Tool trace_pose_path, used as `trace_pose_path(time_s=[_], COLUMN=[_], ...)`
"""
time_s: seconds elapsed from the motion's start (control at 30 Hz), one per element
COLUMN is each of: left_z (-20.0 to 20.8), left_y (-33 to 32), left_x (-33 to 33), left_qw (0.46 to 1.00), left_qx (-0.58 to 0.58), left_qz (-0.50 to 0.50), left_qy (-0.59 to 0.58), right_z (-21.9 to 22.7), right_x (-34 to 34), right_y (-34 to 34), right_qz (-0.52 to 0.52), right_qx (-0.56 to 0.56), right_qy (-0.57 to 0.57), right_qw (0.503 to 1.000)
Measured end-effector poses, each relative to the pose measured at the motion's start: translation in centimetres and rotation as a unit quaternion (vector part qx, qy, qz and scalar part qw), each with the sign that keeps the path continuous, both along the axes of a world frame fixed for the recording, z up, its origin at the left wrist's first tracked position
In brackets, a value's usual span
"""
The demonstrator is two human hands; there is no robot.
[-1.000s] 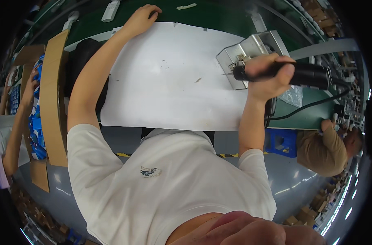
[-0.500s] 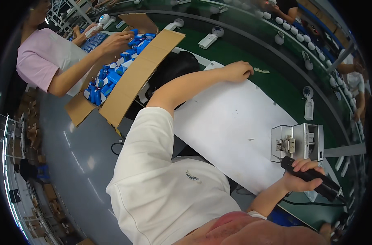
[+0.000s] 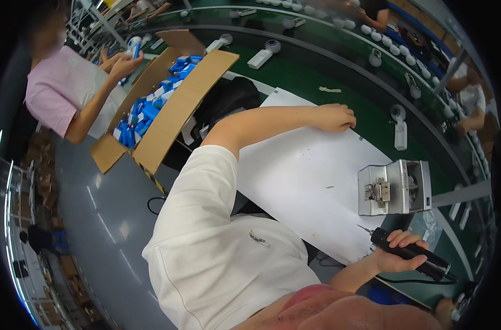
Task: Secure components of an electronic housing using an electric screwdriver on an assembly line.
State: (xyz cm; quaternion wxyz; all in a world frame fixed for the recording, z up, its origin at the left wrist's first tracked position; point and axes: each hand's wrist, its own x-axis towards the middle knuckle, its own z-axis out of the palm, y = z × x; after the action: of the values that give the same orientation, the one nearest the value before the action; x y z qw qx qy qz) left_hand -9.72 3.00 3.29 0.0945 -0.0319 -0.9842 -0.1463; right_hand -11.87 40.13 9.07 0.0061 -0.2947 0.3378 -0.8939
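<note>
Two bare hands at green bench [image 3: 300, 77]: R hand [image 3: 393, 262] wrapped round black elec. driver [image 3: 407, 252], fingers closed on barrel, slim bit [image 3: 364, 228] pointing over white sheet [image 3: 300, 170], near metal box [image 3: 398, 184] at sheet's R end. L hand [image 3: 336, 117] at sheet's far edge, fingers loosely curled; can't tell if anything's pinched beneath. Good handling, prob.: firm but relaxed grip, wrist straight, bit square to whatever it meets, cord [image 3: 413, 281] slack, L fingers well clear of tip.

The left arm [image 3: 272, 124] stretches forward; the left hand [image 3: 337, 117] bends its fingers loosely; the right hand [image 3: 400, 254] grips.
</note>
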Motion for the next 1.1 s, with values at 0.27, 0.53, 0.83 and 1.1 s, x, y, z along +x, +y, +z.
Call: trace_pose_path(time_s=[0.27, 0.53, 0.83, 1.1], left_z=[1.5, 2.6, -3.5, -2.4], left_y=[2.3, 8.3, 7.8, 5.1], left_x=[-8.3, -21.2, -22.1, -12.6], left_qw=[0.991, 0.99, 0.976, 0.977], left_qx=[0.052, 0.095, 0.169, 0.201], left_qz=[-0.117, -0.104, -0.137, -0.04], left_qy=[0.025, 0.005, 0.027, 0.057], right_z=[-1.4, -2.7, -4.7, -5.4], right_x=[0.7, 0.8, -1.8, -5.0], right_y=[2.4, 5.8, 8.5, 6.7], right_qz=[-0.057, -0.129, -0.088, 0.006], right_qx=[-0.09, -0.11, -0.065, -0.045], right_qy=[-0.026, -0.024, -0.05, 0.011], right_qw=[0.994, 0.985, 0.993, 0.999])
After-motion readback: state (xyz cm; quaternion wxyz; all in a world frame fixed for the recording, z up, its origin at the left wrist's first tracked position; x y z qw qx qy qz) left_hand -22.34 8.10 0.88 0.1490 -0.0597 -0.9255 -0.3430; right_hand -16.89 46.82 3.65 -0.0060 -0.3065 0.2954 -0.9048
